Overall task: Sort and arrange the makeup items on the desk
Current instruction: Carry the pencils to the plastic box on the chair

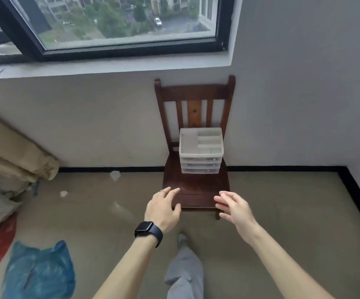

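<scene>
Both hands, left hand and right hand, are spread and empty, reaching toward the drawer organizer at the back of the chair. Grab it crooked and those drawers probably slide out.

A dark wooden chair (against the wall) carries a translucent drawer organizer.

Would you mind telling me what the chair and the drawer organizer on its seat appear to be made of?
The chair looks like wood with a dark reddish-brown stain and a semi-gloss varnish: the seat reflects light. The drawer organizer seems to be frosted translucent plastic: milky walls, with dividers and drawer fronts dimly visible.
</scene>
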Tool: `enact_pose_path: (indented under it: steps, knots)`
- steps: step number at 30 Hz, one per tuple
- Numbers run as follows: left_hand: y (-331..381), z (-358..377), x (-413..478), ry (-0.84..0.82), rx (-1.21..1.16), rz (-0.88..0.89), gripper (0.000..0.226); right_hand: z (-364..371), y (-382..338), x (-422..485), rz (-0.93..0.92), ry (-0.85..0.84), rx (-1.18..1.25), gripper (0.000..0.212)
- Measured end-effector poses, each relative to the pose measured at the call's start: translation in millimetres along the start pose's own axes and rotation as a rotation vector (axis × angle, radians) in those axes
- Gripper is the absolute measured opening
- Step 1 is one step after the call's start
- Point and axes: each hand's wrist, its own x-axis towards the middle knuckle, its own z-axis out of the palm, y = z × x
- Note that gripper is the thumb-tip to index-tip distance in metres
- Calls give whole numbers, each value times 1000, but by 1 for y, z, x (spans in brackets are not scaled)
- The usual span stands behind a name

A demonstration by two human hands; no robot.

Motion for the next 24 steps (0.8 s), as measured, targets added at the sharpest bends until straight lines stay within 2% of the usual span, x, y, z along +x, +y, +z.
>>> enact_pose_path:
  steps: [6,9,14,17,21,24]
  knots:
    - [-25,5,157,-151,125,82,58,46,-23,145,315,61,404,31]
    - [-37,16,223,-196,217,129,63,64,-25,209,401,121,556,38]
    - [-57,54,316,-203,291,229,68,87,-10,309,463,236,788,48]
    - [-71,78,355,-136,354,310,67,96,3,357,468,267,940,52]
    - [-85,101,381,-124,395,386,56,100,16,394,457,279,1140,62]
    - [-88,111,382,-126,391,376,53,104,24,403,461,287,1204,71]
